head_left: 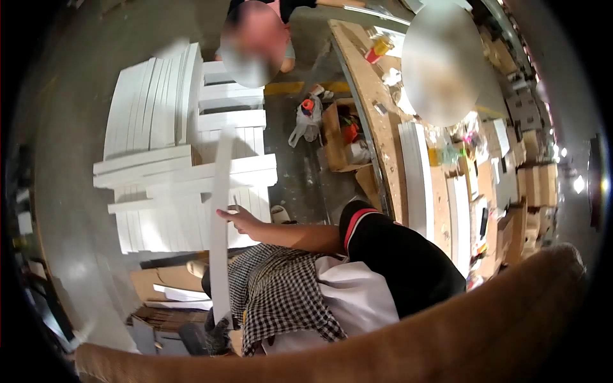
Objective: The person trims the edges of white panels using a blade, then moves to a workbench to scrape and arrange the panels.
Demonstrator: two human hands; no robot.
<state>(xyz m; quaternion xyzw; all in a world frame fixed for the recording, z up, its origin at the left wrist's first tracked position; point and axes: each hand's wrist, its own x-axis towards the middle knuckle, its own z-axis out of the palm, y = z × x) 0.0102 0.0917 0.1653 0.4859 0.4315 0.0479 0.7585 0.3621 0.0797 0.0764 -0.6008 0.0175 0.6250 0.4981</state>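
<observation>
A long white strip (220,255) stands nearly upright in the picture, in front of the stacked white boards (153,108). My right hand (241,222) reaches in from the right, bare, its fingers closed on the strip's right edge around mid-length. At the strip's lower end is a dark grey, frayed shape, which seems to be my left hand (218,337) in a glove or sleeve; its fingers cannot be made out. More white boards (211,173) lie across the stack behind the strip.
A wooden workbench (357,70) with a red and yellow cup (379,48) runs along the right. Beneath it are a cardboard box (333,137) and a plastic bag (306,121). A person (274,9) is beyond the stack. Flattened cardboard (169,279) lies at lower left.
</observation>
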